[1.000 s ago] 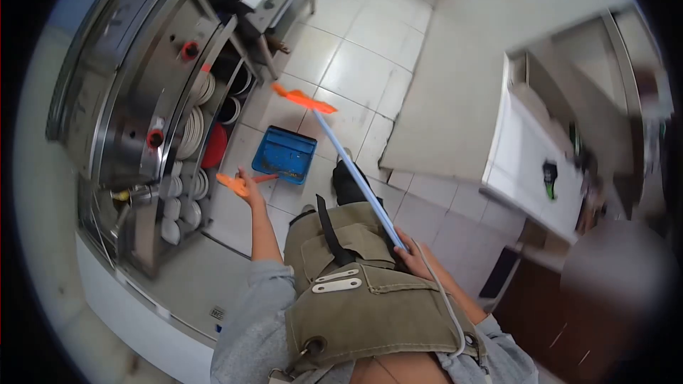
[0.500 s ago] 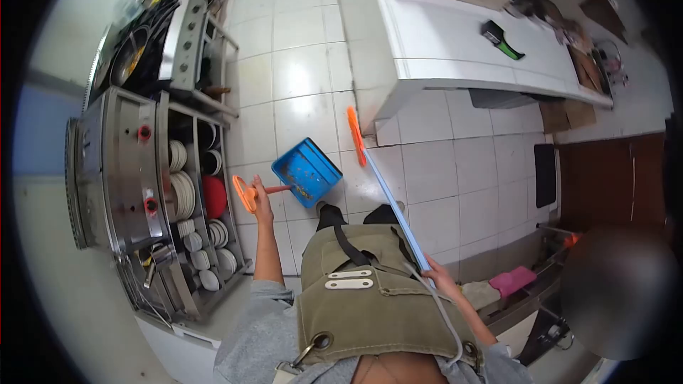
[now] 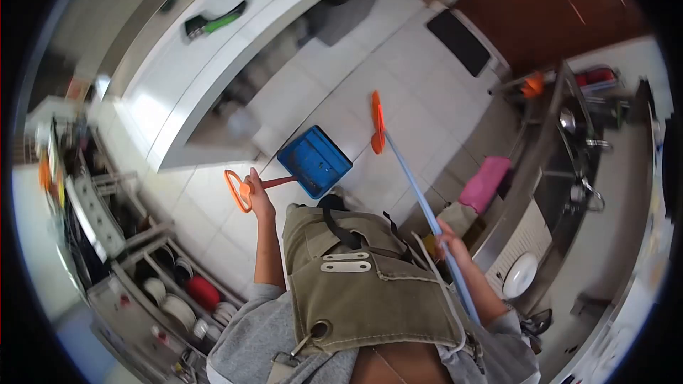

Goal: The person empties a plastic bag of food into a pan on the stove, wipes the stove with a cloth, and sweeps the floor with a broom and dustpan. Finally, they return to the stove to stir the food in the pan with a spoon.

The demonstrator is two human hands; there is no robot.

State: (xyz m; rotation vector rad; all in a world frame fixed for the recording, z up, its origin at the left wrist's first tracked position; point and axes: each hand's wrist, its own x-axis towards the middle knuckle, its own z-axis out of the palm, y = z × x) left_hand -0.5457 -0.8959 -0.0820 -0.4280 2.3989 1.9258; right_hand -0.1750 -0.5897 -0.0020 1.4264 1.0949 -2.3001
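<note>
My left hand [image 3: 257, 192] grips the orange handle of a blue dustpan [image 3: 315, 161], held level above the tiled floor in front of me. My right hand [image 3: 450, 237] is closed around the light blue pole of a broom [image 3: 420, 203], whose orange head [image 3: 377, 122] hangs just right of the dustpan. I wear a green apron [image 3: 370, 291] over a grey top.
A white counter [image 3: 206, 71] with a black and green tool [image 3: 213, 23] runs at the upper left. Steel shelves with plates and a red bowl [image 3: 201, 291] stand at the lower left. A steel sink unit [image 3: 562, 171] and a pink cloth [image 3: 485, 183] are at the right.
My view has swung round to the right: the steel shelves slid to the lower left and the sink unit came in at the right. Both hands kept hold of dustpan and broom.
</note>
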